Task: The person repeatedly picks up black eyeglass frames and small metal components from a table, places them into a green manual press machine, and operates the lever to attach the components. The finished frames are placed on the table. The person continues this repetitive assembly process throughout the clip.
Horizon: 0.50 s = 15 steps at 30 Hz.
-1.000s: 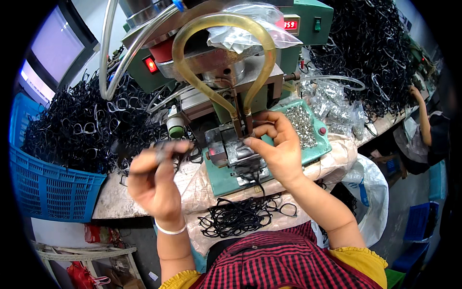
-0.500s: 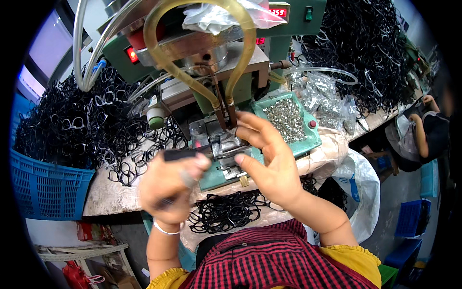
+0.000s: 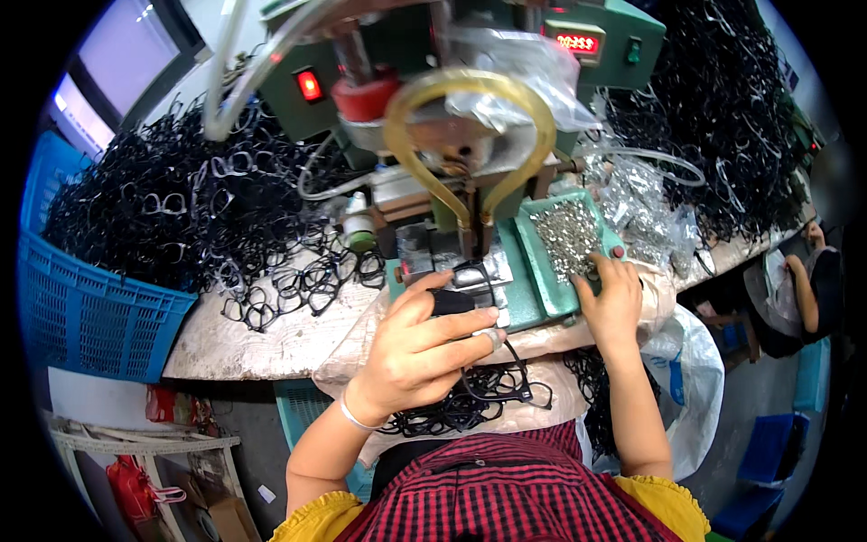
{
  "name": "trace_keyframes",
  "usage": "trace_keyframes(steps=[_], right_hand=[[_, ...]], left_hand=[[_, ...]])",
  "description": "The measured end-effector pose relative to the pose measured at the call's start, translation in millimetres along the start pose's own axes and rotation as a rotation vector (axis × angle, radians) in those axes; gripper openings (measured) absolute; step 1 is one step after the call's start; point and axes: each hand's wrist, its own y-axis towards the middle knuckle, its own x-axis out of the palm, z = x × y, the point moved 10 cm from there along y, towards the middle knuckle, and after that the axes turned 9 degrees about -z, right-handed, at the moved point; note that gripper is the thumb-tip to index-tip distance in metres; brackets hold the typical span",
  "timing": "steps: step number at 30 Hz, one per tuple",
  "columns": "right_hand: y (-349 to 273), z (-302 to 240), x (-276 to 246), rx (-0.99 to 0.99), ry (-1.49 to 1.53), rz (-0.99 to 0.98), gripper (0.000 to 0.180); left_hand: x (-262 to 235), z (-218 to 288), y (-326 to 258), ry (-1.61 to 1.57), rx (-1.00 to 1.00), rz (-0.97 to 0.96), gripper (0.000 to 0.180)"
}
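My left hand [image 3: 420, 348] is closed on a black eyeglass frame [image 3: 522, 384] in front of the press, its fingers stretched along the small metal jig [image 3: 465, 274]. A black wrap [image 3: 452, 303] covers one finger. Two brown electrode-like tips [image 3: 475, 237] come down over the jig, with a slim dark arm of the frame just below them. At the right, my right hand [image 3: 614, 303] reaches over the green tray [image 3: 545, 294], thumb and fingers bent and a little apart. Its fingertips touch the pile of small metal parts [image 3: 569, 237]; no part shows between them.
A yellowish hose [image 3: 397, 117] loops over the press. Black frames heap at the left [image 3: 135, 217], at the far right [image 3: 695, 99] and near my apron [image 3: 442, 417]. A blue basket [image 3: 99, 312] stands left, plastic bags [image 3: 646, 217] right. Another person's arm [image 3: 802, 289] shows at the right.
My right hand has moved from the jig to the parts tray. My left hand has come forward and right to the jig with the frame. The view has shifted.
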Motion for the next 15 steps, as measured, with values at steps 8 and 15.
trace_keyframes(steps=[8,15], right_hand=[[29,-27,15,-0.043,0.042,0.105,0.011],[40,-39,13,-0.184,0.175,0.119,0.014]], left_hand=[[-36,2,-99,0.231,-0.453,0.483,0.029],[-89,-151,-99,0.593,-0.457,0.098,0.04]])
